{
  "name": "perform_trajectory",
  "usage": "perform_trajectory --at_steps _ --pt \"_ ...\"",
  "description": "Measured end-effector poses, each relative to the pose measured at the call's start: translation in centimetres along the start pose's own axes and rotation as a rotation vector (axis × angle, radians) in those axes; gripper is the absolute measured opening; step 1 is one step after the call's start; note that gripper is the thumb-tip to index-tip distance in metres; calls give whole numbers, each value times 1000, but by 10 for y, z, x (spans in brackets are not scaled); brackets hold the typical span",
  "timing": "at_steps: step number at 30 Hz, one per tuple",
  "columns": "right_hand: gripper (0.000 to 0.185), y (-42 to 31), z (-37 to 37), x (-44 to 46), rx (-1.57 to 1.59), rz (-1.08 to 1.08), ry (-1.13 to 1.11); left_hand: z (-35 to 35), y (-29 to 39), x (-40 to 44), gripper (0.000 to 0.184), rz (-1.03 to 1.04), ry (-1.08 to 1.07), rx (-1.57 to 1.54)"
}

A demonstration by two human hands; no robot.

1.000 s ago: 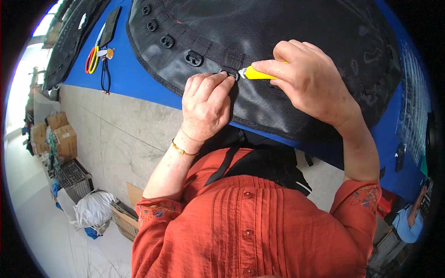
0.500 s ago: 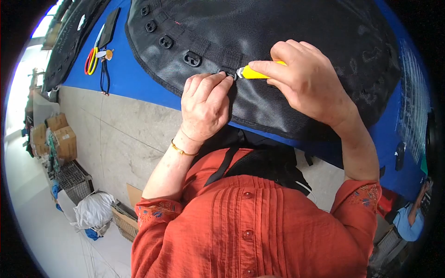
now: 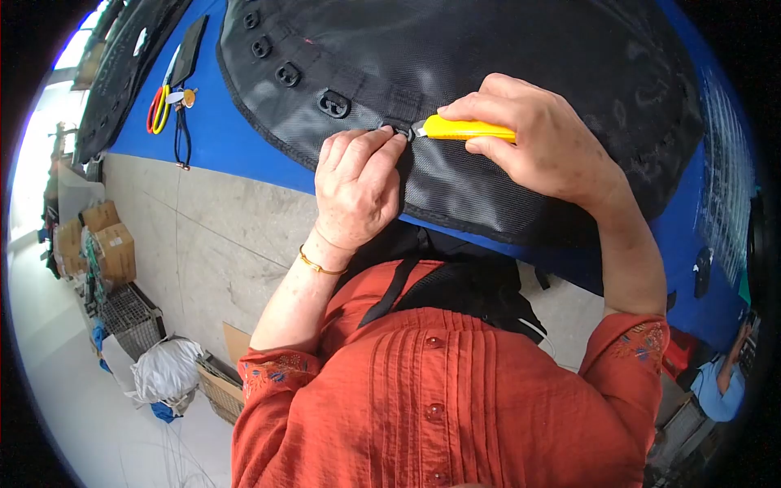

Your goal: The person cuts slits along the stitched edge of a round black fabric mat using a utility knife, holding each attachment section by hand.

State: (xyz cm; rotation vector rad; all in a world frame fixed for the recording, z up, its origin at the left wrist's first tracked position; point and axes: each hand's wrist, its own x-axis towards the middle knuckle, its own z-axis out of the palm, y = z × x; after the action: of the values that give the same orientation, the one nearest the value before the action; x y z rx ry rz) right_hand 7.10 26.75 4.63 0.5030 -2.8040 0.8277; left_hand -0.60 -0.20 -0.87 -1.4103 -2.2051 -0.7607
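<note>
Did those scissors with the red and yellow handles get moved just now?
No. Judged against the blue table, the scissors lie where they did, still beside the slim black object.

No wording, brand or number can be read; the small marks on the box (image 3: pixel 116 259) and the white patch (image 3: pixel 141 39) on the black cloth (image 3: pixel 122 77) at the desk's (image 3: pixel 213 49) left edge are illegible

blue table (image 3: pixel 228 146): passage between black cord (image 3: pixel 182 138) and black mesh (image 3: pixel 488 49)
black mesh, left edge: buckles (image 3: pixel 333 103) in way
</note>
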Motion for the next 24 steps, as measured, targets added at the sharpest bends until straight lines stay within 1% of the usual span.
perform_trajectory --at_steps 2,4,6,8,9,11,12,14,18,20,21,24 --pt "29 -4 0 0 18 77 -4 -1 2 1 43 -4 -3 -2" --pt "28 -7 1 0 -15 70 16 -2 3 1 40 -46 -9 -20" --pt "28 -10 1 1 -49 60 37 -2 4 2 40 -46 -8 -24" --pt "26 -13 1 2 -165 -50 117 -3 3 2 40 -47 -7 -29" --pt "26 -14 1 2 -164 -51 116 -2 1 2 42 -25 -5 -20" --pt "22 -16 3 2 -308 -107 145 -1 0 0 44 -9 -5 -13" --pt "22 -16 2 2 -307 -110 144 0 1 0 43 -12 6 -19" --pt "32 -16 1 4 -356 -216 175 -1 0 0 43 -12 12 -27" --pt "31 -16 -1 5 -373 -226 161 1 0 1 42 -11 20 -4" --pt "28 -17 4 5 -393 -255 205 4 1 0 43 -1 21 -19" --pt "25 -19 2 5 -419 -257 178 3 1 1 43 -4 23 -18" --pt "23 -18 6 4 -443 -279 212 0 -1 -1 43 -10 17 -12"
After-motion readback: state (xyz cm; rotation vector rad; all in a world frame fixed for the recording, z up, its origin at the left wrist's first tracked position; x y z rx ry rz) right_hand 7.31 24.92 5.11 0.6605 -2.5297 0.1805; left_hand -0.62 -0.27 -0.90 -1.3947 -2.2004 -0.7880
